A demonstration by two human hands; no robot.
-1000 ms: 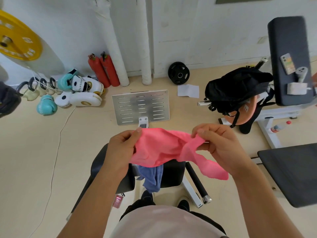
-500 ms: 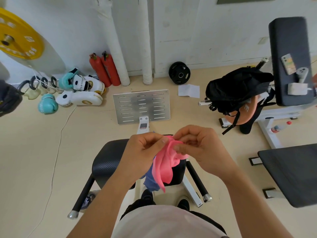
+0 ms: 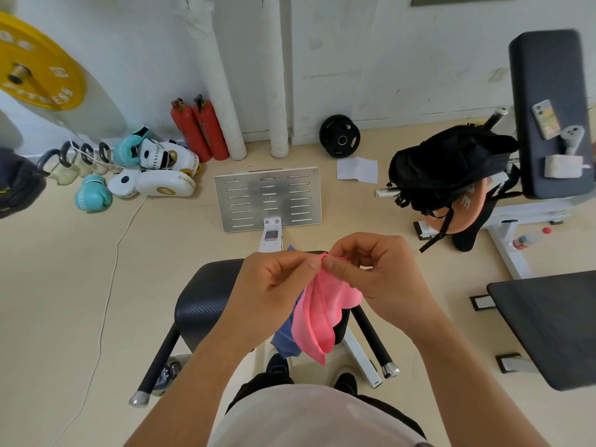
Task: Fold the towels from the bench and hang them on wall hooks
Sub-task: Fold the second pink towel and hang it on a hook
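A pink towel hangs doubled over in front of me, above the black bench seat. My left hand and my right hand meet at its top edge, and both pinch the cloth there between thumb and fingers. A blue towel lies on the bench behind the pink one, mostly hidden by it and by my left hand. No wall hooks are in view.
A slotted metal footplate lies on the floor ahead. Two red extinguishers, boxing gloves and pads sit at the left wall. A black backpack leans on another bench at right; a black pad is near right.
My hands came together from spread apart, bringing the pink towel's two ends to one point. The towel now hangs folded in half instead of stretched wide.
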